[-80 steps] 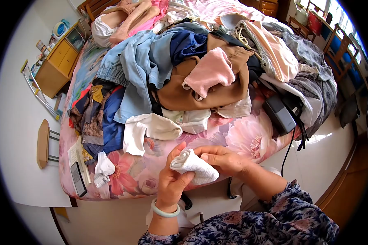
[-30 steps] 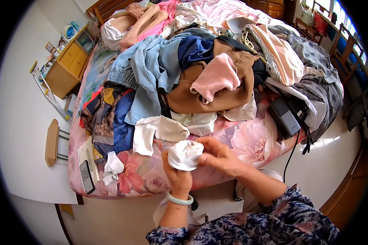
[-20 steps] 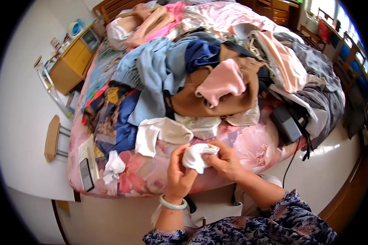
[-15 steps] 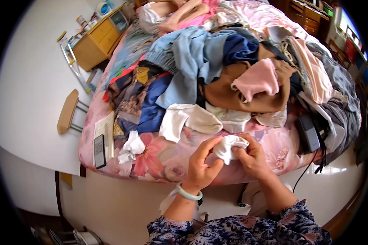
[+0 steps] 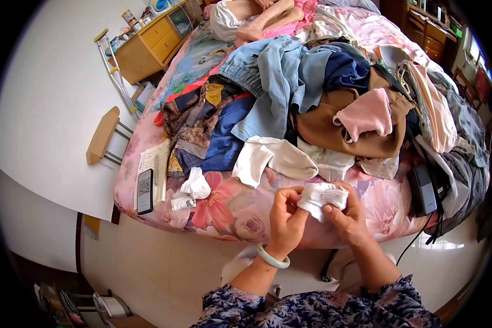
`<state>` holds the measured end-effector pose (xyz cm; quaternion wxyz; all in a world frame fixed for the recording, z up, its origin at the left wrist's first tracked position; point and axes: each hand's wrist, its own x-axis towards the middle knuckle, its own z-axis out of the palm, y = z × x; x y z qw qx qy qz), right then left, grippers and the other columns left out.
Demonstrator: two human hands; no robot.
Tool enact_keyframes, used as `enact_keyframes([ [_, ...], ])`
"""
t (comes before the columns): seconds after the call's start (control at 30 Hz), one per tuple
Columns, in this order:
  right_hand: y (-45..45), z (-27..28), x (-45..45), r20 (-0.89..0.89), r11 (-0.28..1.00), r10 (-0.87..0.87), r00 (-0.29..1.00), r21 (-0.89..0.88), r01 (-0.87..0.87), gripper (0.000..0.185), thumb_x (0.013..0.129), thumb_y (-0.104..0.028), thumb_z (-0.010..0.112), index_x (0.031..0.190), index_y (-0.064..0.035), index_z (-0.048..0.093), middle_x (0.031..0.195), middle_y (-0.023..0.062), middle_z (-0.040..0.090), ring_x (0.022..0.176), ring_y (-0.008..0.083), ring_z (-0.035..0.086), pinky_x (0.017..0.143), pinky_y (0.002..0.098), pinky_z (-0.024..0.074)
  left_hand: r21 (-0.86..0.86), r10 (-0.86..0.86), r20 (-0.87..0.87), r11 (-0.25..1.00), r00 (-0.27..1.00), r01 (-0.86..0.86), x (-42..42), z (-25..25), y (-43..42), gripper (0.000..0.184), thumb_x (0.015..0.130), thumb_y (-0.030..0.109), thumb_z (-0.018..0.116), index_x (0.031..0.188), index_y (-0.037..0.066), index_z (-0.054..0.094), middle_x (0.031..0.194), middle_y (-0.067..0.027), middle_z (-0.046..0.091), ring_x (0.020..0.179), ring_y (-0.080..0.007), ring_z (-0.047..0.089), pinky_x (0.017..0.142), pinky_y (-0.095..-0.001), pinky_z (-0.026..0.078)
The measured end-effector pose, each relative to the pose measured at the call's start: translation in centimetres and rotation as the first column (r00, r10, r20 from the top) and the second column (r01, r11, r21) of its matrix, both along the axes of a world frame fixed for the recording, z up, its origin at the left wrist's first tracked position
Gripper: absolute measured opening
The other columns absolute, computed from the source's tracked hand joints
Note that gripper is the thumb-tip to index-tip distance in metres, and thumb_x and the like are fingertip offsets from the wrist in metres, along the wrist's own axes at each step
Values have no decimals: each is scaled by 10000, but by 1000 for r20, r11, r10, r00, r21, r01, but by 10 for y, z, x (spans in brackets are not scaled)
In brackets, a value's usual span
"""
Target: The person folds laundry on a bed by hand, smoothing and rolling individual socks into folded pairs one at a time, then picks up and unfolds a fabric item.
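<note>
Between my two hands is a small, bunched white sock [image 5: 321,200] with a ribbed part showing. My left hand [image 5: 287,221] pinches its left side, and a pale bangle circles that wrist. My right hand [image 5: 349,217] grips the other end, thumb pressed across the front. Both hands are over the near edge of the bed. Just beyond them a long white garment [image 5: 276,159] lies spread on the flowered sheet [image 5: 246,210]. To the left rests a crumpled white cloth [image 5: 196,185] with a small printed packet [image 5: 182,201] beside it.
A large clothes pile covers the mid-bed, including light blue trousers [image 5: 276,76], brown cloth [image 5: 333,123] and a pink cloth [image 5: 368,116]. A phone [image 5: 145,191] lies at left, a dark box [image 5: 422,188] with cables at right. Another person's legs [image 5: 270,22] rest at the far end. Crutches [image 5: 115,71] lean left.
The white sock has been turned and opened wider between my fingers, so its ribbed part now faces me. My left fingers have closed in on it. The whole view has shifted slightly.
</note>
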<state>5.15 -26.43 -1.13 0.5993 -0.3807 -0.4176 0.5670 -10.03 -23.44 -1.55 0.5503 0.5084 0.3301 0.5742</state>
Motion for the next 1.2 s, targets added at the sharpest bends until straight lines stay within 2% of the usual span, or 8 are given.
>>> enact_keyframes([
  [0.1,3,4,4,-181,999,53,982,8,-52,476,871,-45,654,1285,-56,419,1143,36,568,1058,126,540,904,276,448,-245,-118,585,917,802,314,-2,0,2,133,927,60,582,980,64,461,1036,-50,580,881,-105,552,798,-278,474],
  [0.23,4,3,4,-284,996,12,959,-84,-37,469,882,-30,633,1292,-64,409,1119,28,561,1023,112,541,862,265,467,-214,-237,449,907,862,362,-15,5,10,259,911,159,596,1097,69,440,1061,-91,588,995,-184,578,888,-346,468],
  [0.3,3,1,3,-3,999,-16,1000,-46,16,472,885,-21,625,1299,-53,402,1115,29,554,1032,116,535,873,264,463,-268,-170,391,919,905,289,-14,13,9,393,899,223,617,1192,52,419,1076,-94,586,1016,-170,558,924,-322,435],
  [0.5,1,6,-7,32,997,78,996,4,-78,457,887,-25,634,1287,-35,412,1135,43,555,1038,115,541,897,276,467,-71,-48,-469,997,882,16,-12,30,3,251,867,170,692,1024,-4,604,906,-51,636,834,-113,579,738,-254,481],
  [0.7,-6,7,-10,-1,990,130,992,-60,-130,352,894,-40,639,1205,-11,477,1064,20,577,988,106,558,890,274,469,-2,51,-209,999,977,-53,-10,11,-3,232,898,217,669,954,-3,625,833,-26,643,748,-72,565,677,-239,475],
  [0.8,-3,-1,-7,-139,969,248,959,19,-248,312,897,-43,637,1172,-21,491,1046,17,580,967,91,558,849,265,476,-344,-93,226,924,970,169,-13,5,3,281,929,289,623,973,11,643,877,4,631,789,-69,553,723,-229,450],
  [1.0,7,-2,7,-114,926,368,923,-48,-376,277,921,-73,608,1181,-26,524,958,9,579,871,96,555,790,259,483,-247,14,299,967,954,63,-44,1,14,351,957,297,521,1167,25,589,1080,-53,630,968,-157,611,853,-317,491],
  [1.2,15,-6,13,-75,942,291,954,-153,-300,240,944,-141,585,1150,-22,546,925,24,601,800,92,567,726,249,495,52,469,-299,877,831,-477,-163,42,51,267,965,271,518,963,20,609,889,-45,620,761,-135,595,715,-277,489],
])
